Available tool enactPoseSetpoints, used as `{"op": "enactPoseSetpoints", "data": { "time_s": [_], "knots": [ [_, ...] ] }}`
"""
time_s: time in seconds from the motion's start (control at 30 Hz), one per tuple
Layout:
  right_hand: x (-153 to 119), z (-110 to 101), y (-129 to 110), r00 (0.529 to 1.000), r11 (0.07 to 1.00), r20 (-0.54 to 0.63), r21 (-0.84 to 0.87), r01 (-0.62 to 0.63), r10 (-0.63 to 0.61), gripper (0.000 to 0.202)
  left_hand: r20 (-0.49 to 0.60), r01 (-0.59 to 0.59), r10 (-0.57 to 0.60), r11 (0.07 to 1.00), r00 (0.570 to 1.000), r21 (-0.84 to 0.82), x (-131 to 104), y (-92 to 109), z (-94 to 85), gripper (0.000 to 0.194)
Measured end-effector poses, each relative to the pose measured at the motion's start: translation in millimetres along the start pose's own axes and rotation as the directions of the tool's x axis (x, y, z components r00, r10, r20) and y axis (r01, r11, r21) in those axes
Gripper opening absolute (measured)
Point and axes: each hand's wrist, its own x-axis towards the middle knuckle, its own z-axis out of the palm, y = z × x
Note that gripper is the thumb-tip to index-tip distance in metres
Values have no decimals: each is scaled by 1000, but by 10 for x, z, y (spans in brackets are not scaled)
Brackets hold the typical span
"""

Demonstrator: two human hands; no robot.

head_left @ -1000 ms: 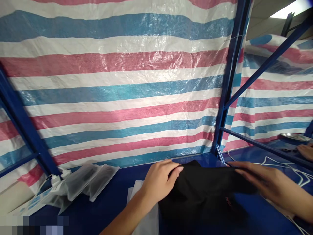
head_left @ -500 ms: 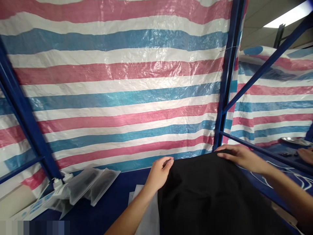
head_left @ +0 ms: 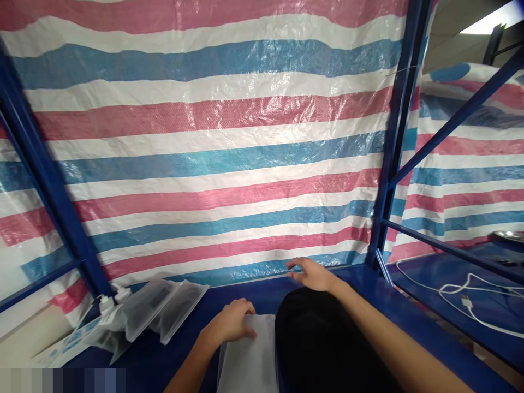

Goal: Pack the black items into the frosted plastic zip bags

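Note:
My left hand [head_left: 233,323] is at the top edge of a frosted plastic zip bag [head_left: 256,357] that lies flat on the blue table. Its fingers are curved, with the thumb apart from them over the bag. Just beyond the far edge of a black cloth [head_left: 319,333], my right hand [head_left: 313,274] hovers with its fingers apart and nothing between them. The black cloth lies on the table to the right of the bag, and my right forearm crosses over it.
More frosted bags [head_left: 164,305] lie at the left beside a white power strip [head_left: 67,341] with plugs. Blue metal posts [head_left: 395,136] stand on both sides. A striped tarp [head_left: 213,191] hangs behind. White cables [head_left: 466,295] lie on the neighbouring surface at right.
Both hands have let go of the black cloth, which now lies lower. My left hand has moved down and left to the bag; my right hand has moved left. The view has shifted slightly.

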Motion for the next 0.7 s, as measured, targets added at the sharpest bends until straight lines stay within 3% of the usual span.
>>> {"op": "enactPoseSetpoints", "data": {
  "time_s": [0.1,0.17,0.27,0.33,0.43,0.5,0.57,0.7],
  "knots": [
    [279,505,-267,997,989,36,137,56,-61,29,90,93,-88,994,992,-55,-67,-138,-26,38],
    [377,856,-301,998,961,49,275,22,-37,32,70,73,-65,990,995,-118,-91,-260,-80,26],
    [391,1293,-213,997,887,30,455,-78,72,50,-208,-7,-39,976,977,-217,-92,-495,-174,24],
    [347,1470,-132,991,839,9,531,-121,136,59,-403,-29,-107,948,909,-317,-75,-655,-188,35],
    [277,1570,-54,987,765,2,632,-124,159,61,-553,-95,-289,820,781,-564,-37,-817,-90,50],
    [244,1571,-43,992,729,-4,678,-92,128,59,-570,-179,-362,709,737,-682,-12,-844,15,58],
    [214,1551,-55,988,754,-61,653,-66,139,60,-566,-250,-343,646,750,-722,10,-817,98,64],
    [143,1491,-125,941,911,-308,412,-1,140,61,-566,-325,-215,636,796,-699,36,-724,140,75]
  ]
}}
